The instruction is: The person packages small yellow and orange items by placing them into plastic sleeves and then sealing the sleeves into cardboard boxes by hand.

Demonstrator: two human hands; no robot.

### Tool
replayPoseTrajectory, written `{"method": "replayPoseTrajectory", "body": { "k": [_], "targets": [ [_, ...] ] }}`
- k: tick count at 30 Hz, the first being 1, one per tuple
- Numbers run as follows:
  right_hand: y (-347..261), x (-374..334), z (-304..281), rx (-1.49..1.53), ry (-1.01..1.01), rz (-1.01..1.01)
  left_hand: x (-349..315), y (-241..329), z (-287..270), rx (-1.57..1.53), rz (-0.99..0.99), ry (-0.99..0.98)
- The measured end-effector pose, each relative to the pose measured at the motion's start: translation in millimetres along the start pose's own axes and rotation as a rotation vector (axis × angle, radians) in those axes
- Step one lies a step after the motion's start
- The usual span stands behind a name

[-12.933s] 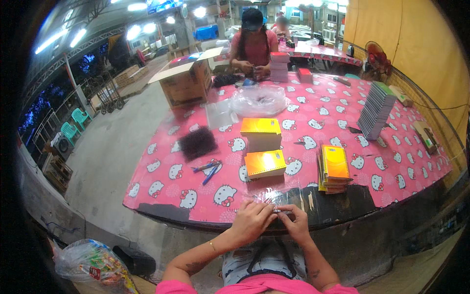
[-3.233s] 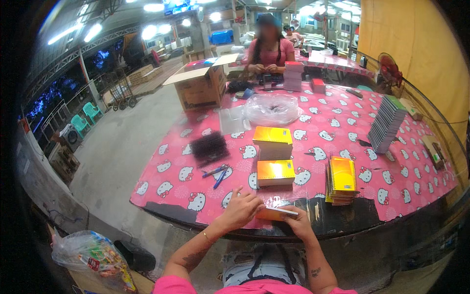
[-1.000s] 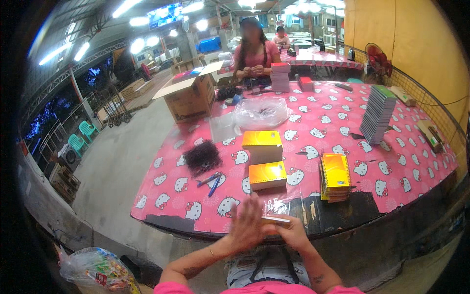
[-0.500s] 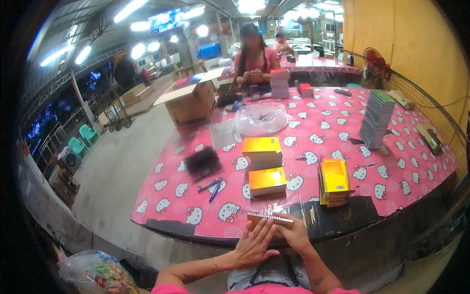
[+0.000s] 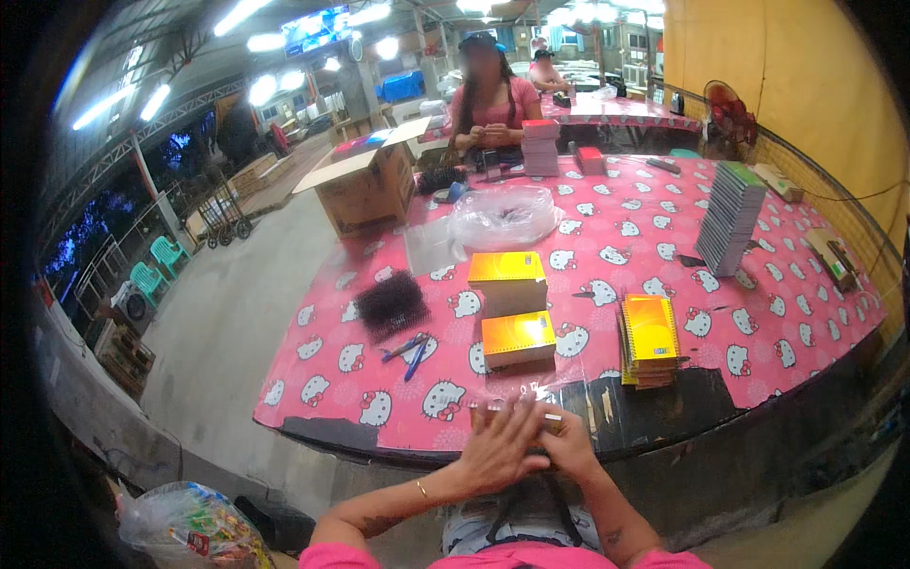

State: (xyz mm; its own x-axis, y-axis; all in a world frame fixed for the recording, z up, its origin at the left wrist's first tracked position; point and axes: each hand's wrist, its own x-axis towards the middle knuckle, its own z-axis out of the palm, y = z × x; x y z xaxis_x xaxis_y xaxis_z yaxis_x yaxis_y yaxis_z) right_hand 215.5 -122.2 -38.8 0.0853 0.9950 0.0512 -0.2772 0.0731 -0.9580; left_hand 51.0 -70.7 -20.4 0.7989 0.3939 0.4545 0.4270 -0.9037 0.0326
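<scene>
At the near table edge, my right hand (image 5: 571, 446) grips a small notebook (image 5: 482, 417) by its right end. My left hand (image 5: 502, 444) lies with fingers stretched out flat against the notebook, hiding most of it. A spiral binding runs along its upper edge, largely covered by the fingers. Just beyond are two stacks of yellow-orange covered pages, a nearer stack (image 5: 518, 334) and a farther stack (image 5: 506, 268). To the right stands a pile of spiral-bound yellow notebooks (image 5: 651, 329). Blue-handled pliers (image 5: 412, 355) and a heap of black spiral coils (image 5: 391, 303) lie to the left.
A pink patterned cover (image 5: 607, 251) spreads over the table. Clear plastic wrap (image 5: 504, 220) lies mid-table, with an open cardboard box (image 5: 368, 194) left of it. A tall notebook stack (image 5: 732, 220) stands right. Across the table a person in pink (image 5: 493, 109) works beside a red-topped stack (image 5: 540, 149).
My left hand has slid rightward and up along the notebook, over its binding. The coil length that stuck out at the left no longer shows clearly. The view has tilted slightly.
</scene>
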Motion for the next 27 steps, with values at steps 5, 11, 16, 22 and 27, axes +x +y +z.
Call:
{"method": "replayPoseTrajectory", "body": {
  "k": [5,11,16,22,27],
  "targets": [
    [21.5,2.7,-14.3,-0.113,-0.063,-0.064,15.5,8.3,-16.9,0.081,-0.072,-0.051],
    [5.8,9.8,-12.4,-0.03,0.01,-0.117,3.4,10.4,-9.2,-0.177,-0.019,0.11],
    [21.9,20.4,-26.3,-0.162,-0.049,-0.102,30.8,-14.7,-16.0,-0.086,-0.072,0.074],
    [29.2,22.8,-29.4,-0.148,-0.042,-0.079,31.4,-22.6,-4.3,-0.163,-0.046,0.14],
    [27.0,22.0,-31.1,-0.192,-0.038,-0.054,35.5,-23.7,-0.2,-0.17,-0.056,0.119]
  ]
}}
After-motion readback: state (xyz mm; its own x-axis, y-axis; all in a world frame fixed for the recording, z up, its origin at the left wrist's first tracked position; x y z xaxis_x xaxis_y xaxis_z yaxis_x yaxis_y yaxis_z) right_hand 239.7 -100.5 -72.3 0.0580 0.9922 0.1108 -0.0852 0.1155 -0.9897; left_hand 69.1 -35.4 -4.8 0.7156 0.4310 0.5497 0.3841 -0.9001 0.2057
